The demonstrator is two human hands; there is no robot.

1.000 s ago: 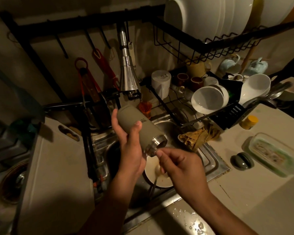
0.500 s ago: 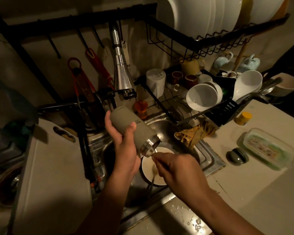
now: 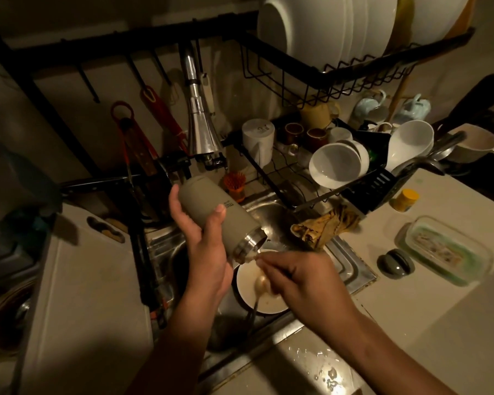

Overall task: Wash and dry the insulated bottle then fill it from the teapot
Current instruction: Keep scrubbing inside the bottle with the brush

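Observation:
My left hand point(image 3: 208, 252) grips the grey-green insulated bottle point(image 3: 208, 209) round its body. The bottle is tilted, with its steel mouth pointing down and right over the sink point(image 3: 351, 269). My right hand point(image 3: 303, 277) has its fingers curled, and the fingertips sit right at the bottle's mouth, where something pale shows. Whether they pinch anything is unclear. The bottle's dark rounded lid point(image 3: 395, 262) lies on the counter to the right. Pale blue teapots point(image 3: 415, 106) and a yellow one point(image 3: 315, 114) stand at the back right.
A white bowl point(image 3: 248, 283) with a spoon point(image 3: 261, 283) sits in the sink under the bottle. The faucet point(image 3: 203, 132) hangs just behind it. A crumpled cloth point(image 3: 325, 223), a dish rack point(image 3: 365, 183) holding bowls, a glass container point(image 3: 445, 249) and a cutting board point(image 3: 92, 295) surround the sink.
The bottle has tipped a little lower over the bowl. My right fingertips have stayed at its mouth, and a pale bit now shows there.

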